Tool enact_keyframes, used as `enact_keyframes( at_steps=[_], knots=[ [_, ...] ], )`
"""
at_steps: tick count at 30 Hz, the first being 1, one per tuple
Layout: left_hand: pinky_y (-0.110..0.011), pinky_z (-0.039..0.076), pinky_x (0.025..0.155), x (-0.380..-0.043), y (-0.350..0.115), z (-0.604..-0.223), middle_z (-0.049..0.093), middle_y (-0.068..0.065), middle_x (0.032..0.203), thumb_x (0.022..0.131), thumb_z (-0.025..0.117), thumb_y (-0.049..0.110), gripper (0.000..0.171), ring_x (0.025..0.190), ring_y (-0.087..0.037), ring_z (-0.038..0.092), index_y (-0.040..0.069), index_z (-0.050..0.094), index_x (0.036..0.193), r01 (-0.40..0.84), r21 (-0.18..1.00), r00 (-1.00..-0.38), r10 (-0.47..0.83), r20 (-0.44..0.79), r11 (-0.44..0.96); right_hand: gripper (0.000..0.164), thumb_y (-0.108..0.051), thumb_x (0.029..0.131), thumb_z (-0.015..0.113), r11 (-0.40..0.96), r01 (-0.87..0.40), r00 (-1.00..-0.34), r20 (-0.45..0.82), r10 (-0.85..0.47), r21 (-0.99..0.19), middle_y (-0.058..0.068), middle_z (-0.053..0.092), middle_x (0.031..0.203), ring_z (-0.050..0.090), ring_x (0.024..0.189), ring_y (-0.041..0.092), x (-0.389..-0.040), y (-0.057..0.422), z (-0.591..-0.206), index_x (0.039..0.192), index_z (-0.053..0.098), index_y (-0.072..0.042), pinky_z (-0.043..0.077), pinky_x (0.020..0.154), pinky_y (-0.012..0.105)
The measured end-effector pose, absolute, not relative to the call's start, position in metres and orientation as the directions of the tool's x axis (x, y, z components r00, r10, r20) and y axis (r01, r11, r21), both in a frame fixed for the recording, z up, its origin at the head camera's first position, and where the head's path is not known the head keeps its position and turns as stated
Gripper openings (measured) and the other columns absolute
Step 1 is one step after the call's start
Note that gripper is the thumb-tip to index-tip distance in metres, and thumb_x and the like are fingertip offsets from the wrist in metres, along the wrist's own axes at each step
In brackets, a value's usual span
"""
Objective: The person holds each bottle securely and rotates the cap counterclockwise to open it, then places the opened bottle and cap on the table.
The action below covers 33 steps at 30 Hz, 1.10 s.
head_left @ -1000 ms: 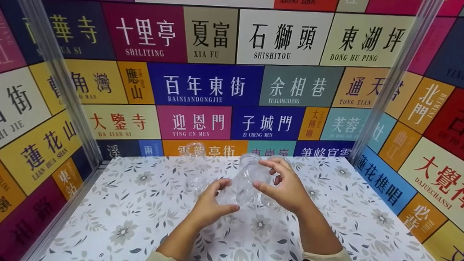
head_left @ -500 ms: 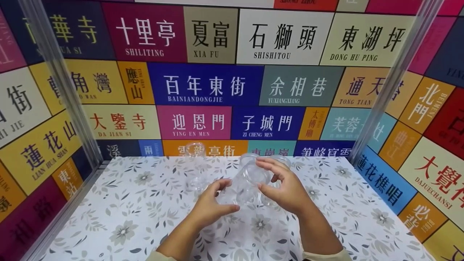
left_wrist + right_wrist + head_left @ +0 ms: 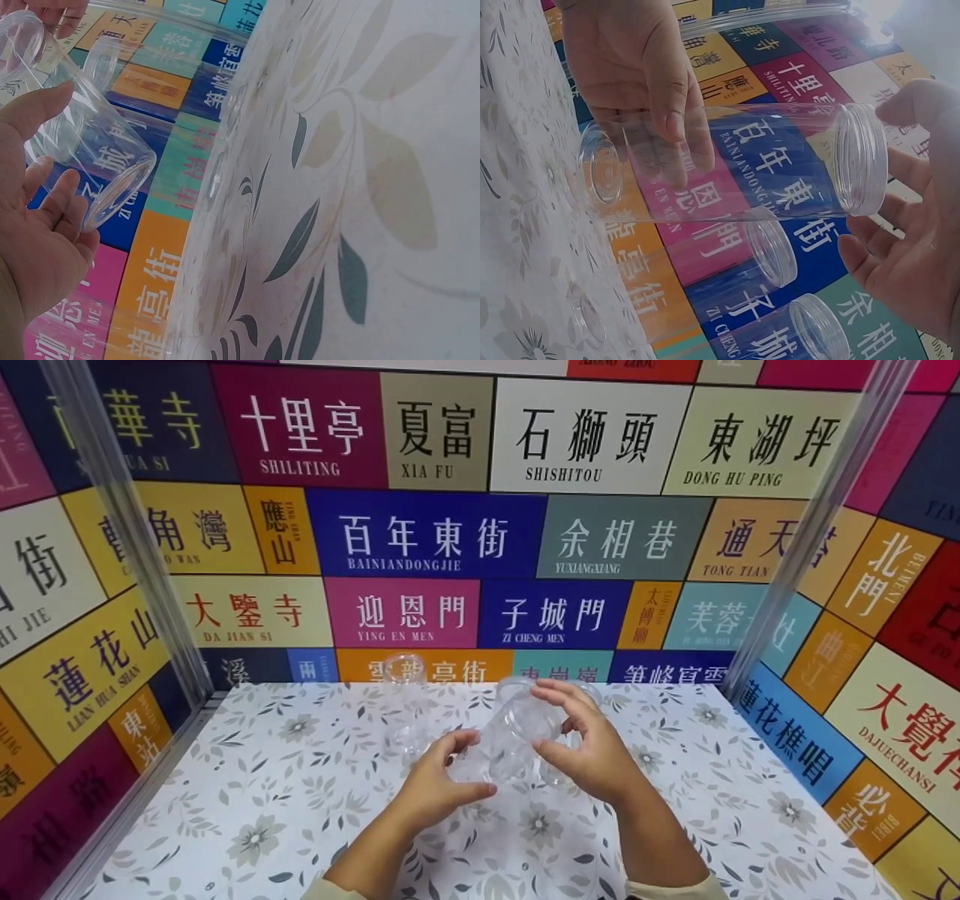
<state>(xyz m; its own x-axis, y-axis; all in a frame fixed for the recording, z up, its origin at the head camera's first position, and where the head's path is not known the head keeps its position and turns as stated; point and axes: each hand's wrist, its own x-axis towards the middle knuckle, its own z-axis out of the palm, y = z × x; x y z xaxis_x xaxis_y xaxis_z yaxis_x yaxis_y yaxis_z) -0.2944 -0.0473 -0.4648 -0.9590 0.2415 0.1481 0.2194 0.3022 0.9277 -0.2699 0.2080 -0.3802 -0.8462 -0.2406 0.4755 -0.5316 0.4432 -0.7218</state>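
Note:
A clear plastic jar (image 3: 499,754) is held tilted over the table, its top leaning to the right in the head view. My left hand (image 3: 439,776) grips the lower body, thumb on one side and fingers on the other, as the left wrist view also shows around the jar (image 3: 105,150). At the top end, my right hand (image 3: 589,742) has its thumb and fingers spread around the translucent screw lid (image 3: 866,159). The lid sits on the threaded neck. Nothing shows inside the jar (image 3: 772,165).
Another clear jar (image 3: 405,671) stands upright at the back left of the flower-patterned table (image 3: 262,825). Two more lidded jars (image 3: 772,247) stand behind the held one, partly covered by my right hand in the head view. Colourful sign-printed walls (image 3: 427,536) enclose the back and sides.
My right thumb and fingers have shifted slightly around the lid over the last second. My left hand and the jar stay in the same place.

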Motion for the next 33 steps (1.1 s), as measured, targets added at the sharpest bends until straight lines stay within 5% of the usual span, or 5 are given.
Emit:
enact_keyframes(
  at_steps=[6,13,20,33],
  knots=[
    [-0.059,0.038,0.128,-0.2940,-0.0474,-0.4651,0.060,-0.004,0.153,0.076,0.096,0.038,0.082,0.147,-0.030,0.051,0.026,0.058,0.148,0.220,0.925,-0.960,0.235,0.149,0.310,0.066,-0.039,0.090,0.084,0.524,-0.423,-0.899,0.414,-0.142,-0.739,0.000,0.057,0.144,0.052,0.111,0.018,-0.2714,0.2081,-0.3790,0.150,0.061,-0.021,0.049,0.084,0.029],
    [-0.057,0.041,0.127,-0.2930,-0.0472,-0.4642,0.059,-0.003,0.154,0.075,0.096,0.041,0.083,0.148,-0.030,0.051,0.030,0.058,0.148,0.189,0.928,-0.968,0.220,0.121,0.322,0.067,-0.046,0.086,0.088,0.548,-0.374,-0.920,0.372,-0.121,-0.748,-0.001,0.059,0.136,0.051,0.105,0.018,-0.2710,0.2070,-0.3777,0.146,0.065,-0.025,0.050,0.083,0.029],
    [-0.058,0.038,0.128,-0.2932,-0.0469,-0.4638,0.060,-0.004,0.153,0.077,0.096,0.039,0.083,0.148,-0.030,0.051,0.026,0.057,0.149,0.219,0.921,-0.960,0.237,0.146,0.321,0.060,-0.030,0.087,0.089,0.493,-0.421,-0.904,0.396,-0.161,-0.761,-0.003,0.057,0.145,0.053,0.106,0.018,-0.2708,0.2072,-0.3789,0.143,0.068,-0.024,0.050,0.083,0.024],
    [-0.059,0.038,0.128,-0.2938,-0.0455,-0.4633,0.061,-0.005,0.153,0.075,0.097,0.036,0.083,0.147,-0.030,0.051,0.024,0.058,0.148,0.218,0.925,-0.962,0.229,0.150,0.310,0.061,-0.004,0.086,0.075,0.458,-0.531,-0.846,0.472,-0.247,-0.713,-0.009,0.058,0.158,0.054,0.135,0.012,-0.2681,0.2069,-0.3793,0.143,0.069,-0.025,0.053,0.093,0.028]
  ],
)
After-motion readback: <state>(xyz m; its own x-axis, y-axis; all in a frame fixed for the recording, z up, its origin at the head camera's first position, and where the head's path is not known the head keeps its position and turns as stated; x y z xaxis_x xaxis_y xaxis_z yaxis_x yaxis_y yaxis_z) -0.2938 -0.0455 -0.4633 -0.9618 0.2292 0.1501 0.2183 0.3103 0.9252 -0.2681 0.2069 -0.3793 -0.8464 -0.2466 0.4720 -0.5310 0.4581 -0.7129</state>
